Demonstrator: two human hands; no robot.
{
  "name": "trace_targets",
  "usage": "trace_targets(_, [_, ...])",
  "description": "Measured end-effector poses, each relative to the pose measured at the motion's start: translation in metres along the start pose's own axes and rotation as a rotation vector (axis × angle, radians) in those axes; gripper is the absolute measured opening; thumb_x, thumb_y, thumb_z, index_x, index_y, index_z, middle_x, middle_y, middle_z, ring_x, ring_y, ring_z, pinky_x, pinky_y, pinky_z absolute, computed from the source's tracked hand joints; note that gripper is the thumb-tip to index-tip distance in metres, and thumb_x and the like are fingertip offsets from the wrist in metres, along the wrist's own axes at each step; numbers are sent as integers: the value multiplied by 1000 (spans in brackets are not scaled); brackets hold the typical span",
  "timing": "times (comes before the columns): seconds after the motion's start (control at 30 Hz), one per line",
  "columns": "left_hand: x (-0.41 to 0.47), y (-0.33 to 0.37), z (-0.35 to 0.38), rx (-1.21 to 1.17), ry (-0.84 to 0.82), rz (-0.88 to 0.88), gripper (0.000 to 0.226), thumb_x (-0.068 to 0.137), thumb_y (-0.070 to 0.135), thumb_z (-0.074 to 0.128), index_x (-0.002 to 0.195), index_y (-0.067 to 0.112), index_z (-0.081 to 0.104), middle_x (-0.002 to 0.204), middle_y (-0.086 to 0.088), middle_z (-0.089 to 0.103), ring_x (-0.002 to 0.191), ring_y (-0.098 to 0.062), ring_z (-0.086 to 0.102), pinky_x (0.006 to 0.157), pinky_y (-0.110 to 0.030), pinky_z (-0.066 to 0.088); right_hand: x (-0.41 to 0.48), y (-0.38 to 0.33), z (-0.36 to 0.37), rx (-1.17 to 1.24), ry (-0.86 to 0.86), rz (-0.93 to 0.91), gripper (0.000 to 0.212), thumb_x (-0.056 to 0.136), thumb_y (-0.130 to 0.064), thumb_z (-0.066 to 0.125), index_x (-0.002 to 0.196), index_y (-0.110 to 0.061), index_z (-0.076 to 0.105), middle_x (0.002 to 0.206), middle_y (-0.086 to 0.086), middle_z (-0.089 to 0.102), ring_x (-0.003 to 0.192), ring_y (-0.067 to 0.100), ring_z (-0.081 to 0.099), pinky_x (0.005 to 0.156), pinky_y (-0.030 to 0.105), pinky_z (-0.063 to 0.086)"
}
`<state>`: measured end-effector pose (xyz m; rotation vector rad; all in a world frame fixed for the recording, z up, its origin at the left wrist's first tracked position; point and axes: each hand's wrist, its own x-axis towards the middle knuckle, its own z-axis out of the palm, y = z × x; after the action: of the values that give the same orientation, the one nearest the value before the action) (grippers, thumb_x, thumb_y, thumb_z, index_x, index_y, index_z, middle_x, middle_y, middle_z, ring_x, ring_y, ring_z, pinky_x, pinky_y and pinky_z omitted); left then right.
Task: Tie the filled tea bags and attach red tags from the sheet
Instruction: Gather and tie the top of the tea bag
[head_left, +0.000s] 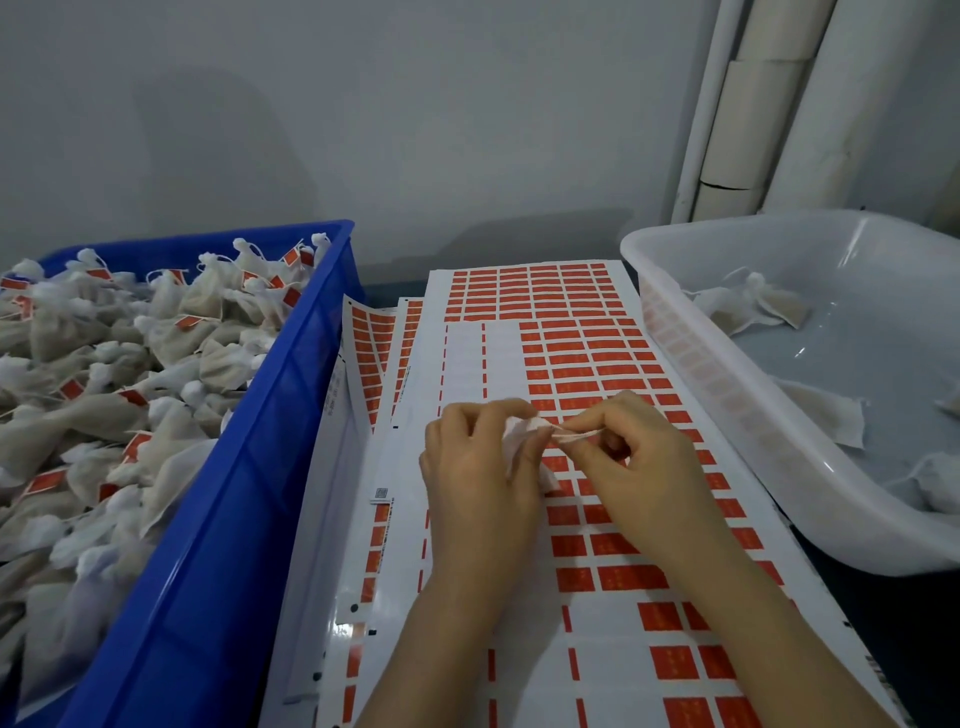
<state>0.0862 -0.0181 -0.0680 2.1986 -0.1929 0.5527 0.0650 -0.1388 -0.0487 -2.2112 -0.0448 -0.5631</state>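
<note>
Left hand (480, 467) grips tea bag (519, 441) over tag sheet (571, 364) | right hand (631, 457) pinches its string (576, 435) | bag likely light, soft: hold at neck.

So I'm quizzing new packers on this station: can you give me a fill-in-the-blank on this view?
1. The finished, tagged tea bags fill the ____ crate.
2. Both hands, left and right, work over the sheet of ____ tags.
3. The white tub stands on the person's ____ side.

Missing words: blue; red; right
</note>
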Motion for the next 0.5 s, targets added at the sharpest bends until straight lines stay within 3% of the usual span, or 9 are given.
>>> trace_targets(0.07, [0, 5, -6, -160, 22, -24, 13, 81, 47, 61, 86, 36, 54, 89, 19, 58, 83, -6, 53, 70, -8, 43, 0, -1, -1, 11, 22, 1, 14, 83, -29, 64, 79, -37, 54, 85, -24, 48, 78, -3, 50, 61, 1, 40])
trace_targets(0.13, [-2, 10, -10, -347, -49, -90, 29, 85, 55, 51, 70, 31, 59, 67, 15, 62, 72, -5, 61, 57, -7, 45, 0, -1, -2, 42, 44, -1, 13, 82, -31, 65, 79, -37, 54, 90, -25, 47, 83, -2, 50, 63, 2, 38])
trace_targets(0.23, [-3, 16, -10, -455, -216, -314, 50, 84, 60, 38, 59, 28, 67, 58, 16, 66, 59, 3, 62, 47, -8, 42, 0, -1, -1, 48, 59, -34, 15, 83, -29, 65, 78, -38, 53, 92, -25, 47, 90, 0, 50, 70, 4, 35])
trace_targets(0.37, [5, 15, -13, -511, -290, -563, 47, 91, 53, 39, 66, 27, 68, 42, 10, 56, 39, 0, 54, 41, -7, 41, -2, -2, 0, 55, 45, -98, 22, 83, -28, 64, 74, -42, 50, 89, -26, 49, 89, 2, 51, 74, 6, 37])
trace_targets(0.5, [7, 15, -16, -612, -355, -629, 49, 85, 58, 49, 53, 26, 65, 48, 7, 58, 45, -5, 55, 48, -13, 45, -5, -2, 3, 78, -64, -187, 27, 85, -21, 64, 74, -42, 50, 78, -22, 54, 83, 4, 53, 70, 6, 42])
